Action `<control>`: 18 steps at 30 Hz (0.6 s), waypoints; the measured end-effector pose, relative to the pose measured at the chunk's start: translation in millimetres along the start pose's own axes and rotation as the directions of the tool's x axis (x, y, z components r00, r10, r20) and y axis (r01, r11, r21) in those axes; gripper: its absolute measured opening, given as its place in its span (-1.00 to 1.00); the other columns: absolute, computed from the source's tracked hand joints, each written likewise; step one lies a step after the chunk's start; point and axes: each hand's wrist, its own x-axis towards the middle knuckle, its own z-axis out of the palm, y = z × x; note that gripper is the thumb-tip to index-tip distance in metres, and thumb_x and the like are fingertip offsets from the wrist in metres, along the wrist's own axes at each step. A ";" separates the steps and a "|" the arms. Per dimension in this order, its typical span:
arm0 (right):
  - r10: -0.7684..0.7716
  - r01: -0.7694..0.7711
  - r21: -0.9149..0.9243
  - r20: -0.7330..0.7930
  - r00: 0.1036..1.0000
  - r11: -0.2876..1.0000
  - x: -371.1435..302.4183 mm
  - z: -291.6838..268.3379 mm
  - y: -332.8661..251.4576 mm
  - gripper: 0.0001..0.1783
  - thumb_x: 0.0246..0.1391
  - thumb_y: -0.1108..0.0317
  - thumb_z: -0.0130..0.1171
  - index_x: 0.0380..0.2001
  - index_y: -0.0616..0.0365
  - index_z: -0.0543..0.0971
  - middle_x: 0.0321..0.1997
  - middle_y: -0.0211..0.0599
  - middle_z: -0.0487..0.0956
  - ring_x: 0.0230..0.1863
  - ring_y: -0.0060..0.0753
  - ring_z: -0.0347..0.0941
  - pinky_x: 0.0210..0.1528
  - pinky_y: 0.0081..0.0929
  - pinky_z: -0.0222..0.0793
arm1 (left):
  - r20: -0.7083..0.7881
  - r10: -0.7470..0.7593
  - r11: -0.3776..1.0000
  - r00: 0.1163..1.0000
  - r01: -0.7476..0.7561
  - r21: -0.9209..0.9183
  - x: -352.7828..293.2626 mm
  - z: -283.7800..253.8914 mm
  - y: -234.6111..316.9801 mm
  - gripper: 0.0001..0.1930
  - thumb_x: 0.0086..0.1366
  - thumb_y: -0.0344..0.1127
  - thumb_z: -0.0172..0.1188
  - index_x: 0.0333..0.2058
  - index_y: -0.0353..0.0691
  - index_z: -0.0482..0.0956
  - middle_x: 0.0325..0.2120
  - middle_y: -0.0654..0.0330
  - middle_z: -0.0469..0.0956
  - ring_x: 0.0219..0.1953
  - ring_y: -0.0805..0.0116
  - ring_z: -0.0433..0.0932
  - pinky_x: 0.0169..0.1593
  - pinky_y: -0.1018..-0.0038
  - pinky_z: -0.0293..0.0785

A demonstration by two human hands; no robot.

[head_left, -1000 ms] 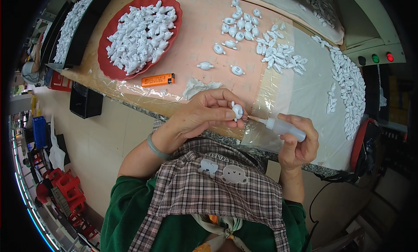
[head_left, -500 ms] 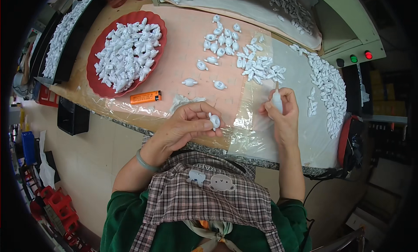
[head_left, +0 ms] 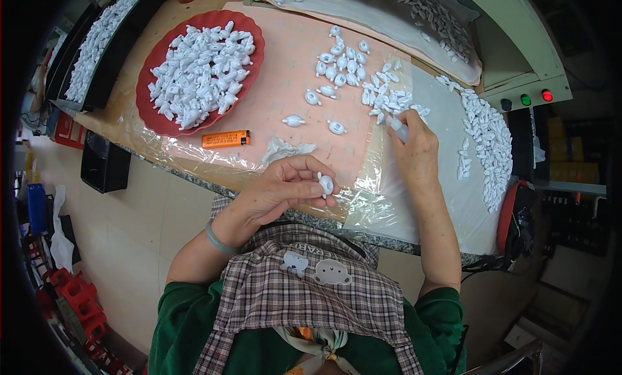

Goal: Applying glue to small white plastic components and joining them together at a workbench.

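Observation:
Between the thumb and fingers of my left hand (head_left: pixel 285 188) is a small white plastic figure (head_left: pixel 326 184), held just above the table's near edge. My right hand (head_left: pixel 418 148) grips a small white squeeze bottle (head_left: pixel 399 131), tilted toward a heap of slim white pieces (head_left: pixel 387 97). Its tip is at the heap's near side; whether it touches a piece I cannot tell. To the left of that heap, several rounded white figures (head_left: pixel 341 62) sit in a cluster on the pink sheet. A few stand apart nearer to me, including one figure (head_left: pixel 336 127).
A scalloped red tray (head_left: pixel 144 90) piled with white parts stands at left, an orange lighter (head_left: pixel 226 139) before it. Crumpled tissue (head_left: pixel 285 149) lies near my left hand. More slim pieces (head_left: pixel 486 138) spread at right. A green metal cabinet (head_left: pixel 518 51) rises at the back.
My right hand has moved forward with the squeeze bottle, up to the heap of slim pieces, and tipped it over. My left hand still holds the figure. The whole view has shifted slightly.

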 end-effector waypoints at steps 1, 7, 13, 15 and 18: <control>-0.001 0.001 0.021 0.029 1.000 1.000 -0.2 -1.2 0.9 -0.74 -0.12 0.51 0.28 -0.34 0.27 0.43 -0.38 -0.02 0.57 -0.33 0.03 0.53 -0.29 -0.26 0.43 | 0.011 0.005 1.000 1.000 -0.005 0.003 0.0 -0.1 0.0 -0.80 0.23 -0.41 0.19 -0.18 -0.31 0.49 -0.24 0.09 0.55 -0.25 0.39 0.60 -0.16 0.59 0.55; -0.093 0.084 0.115 0.081 0.992 0.990 3.4 -5.3 5.1 -0.73 -0.11 0.49 0.27 -0.28 0.29 0.51 -0.32 -0.01 0.56 -0.27 0.05 0.51 -0.21 -0.27 0.41 | 0.006 0.005 1.000 1.000 -0.005 0.012 0.5 1.9 -0.3 -0.80 0.23 -0.42 0.19 -0.18 -0.32 0.49 -0.25 0.09 0.56 -0.25 0.39 0.60 -0.15 0.58 0.55; -0.075 0.061 0.095 0.147 0.986 0.994 5.2 -10.3 6.6 -0.72 -0.11 0.48 0.26 -0.25 0.26 0.53 -0.32 -0.03 0.56 -0.32 0.01 0.51 -0.25 -0.30 0.41 | 0.011 0.013 1.000 1.000 -0.013 0.022 0.0 3.2 0.3 -0.80 0.22 -0.41 0.19 -0.18 -0.32 0.50 -0.25 0.09 0.56 -0.26 0.40 0.60 -0.15 0.58 0.55; -0.091 0.081 0.072 0.152 0.984 0.994 4.0 -13.1 5.0 -0.73 -0.11 0.49 0.26 -0.25 0.25 0.54 -0.36 -0.07 0.57 -0.38 -0.08 0.54 -0.30 -0.33 0.41 | -0.012 -0.002 1.000 1.000 0.002 0.024 -0.5 3.6 0.7 -0.80 0.22 -0.41 0.19 -0.18 -0.32 0.50 -0.25 0.09 0.56 -0.26 0.39 0.60 -0.15 0.58 0.55; 0.043 -0.129 0.299 0.279 0.959 0.945 -5.0 -22.9 -0.3 -0.77 -0.06 0.49 0.26 -0.27 0.28 0.54 -0.44 -0.18 0.58 -0.51 -0.36 0.55 -0.44 -0.45 0.42 | -0.019 0.010 0.999 1.000 -0.010 0.031 -0.3 4.1 1.7 -0.79 0.22 -0.41 0.19 -0.17 -0.32 0.50 -0.25 0.09 0.56 -0.26 0.39 0.60 -0.16 0.59 0.55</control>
